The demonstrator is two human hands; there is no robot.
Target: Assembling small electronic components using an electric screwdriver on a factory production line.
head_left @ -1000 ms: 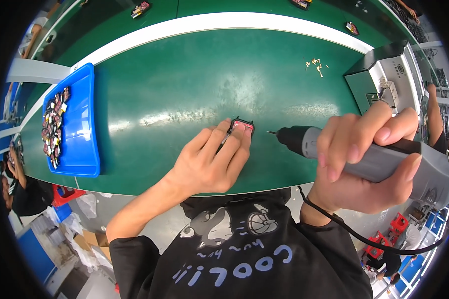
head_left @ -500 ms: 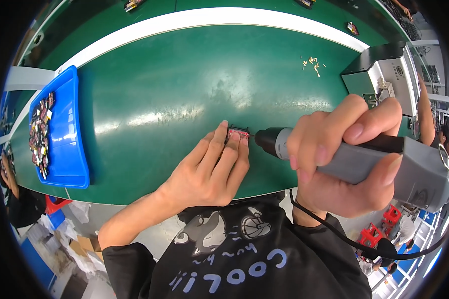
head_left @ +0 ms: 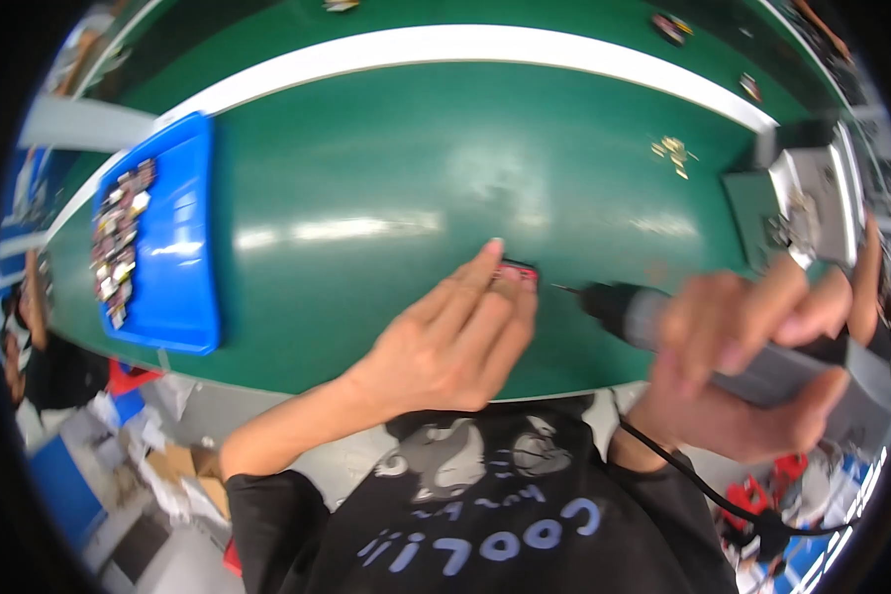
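Note:
Under the fingertips of my left hand (head_left: 455, 342), a small red and black part (head_left: 525, 271) is pressed against the green tabletop; most of it is covered by the fingers. My right hand (head_left: 742, 366), smeared by motion, is wrapped round a grey and black electric screwdriver (head_left: 645, 315). Its thin bit points left toward the part, with a gap between tip and part. A black cord (head_left: 698, 480) trails below the right hand.
A blue tray (head_left: 183, 267) holding many small assemblies (head_left: 124, 238) stands at the left. Several small gold-coloured pieces (head_left: 674, 156) lie at the far right, near a grey-white box-shaped device (head_left: 812, 188). Behind a white rail (head_left: 465, 42) are more small assemblies (head_left: 670, 28).
The screwdriver has drawn back to the right, so its bit is now apart from the part. My left hand stays on the part. The whole view has shifted.

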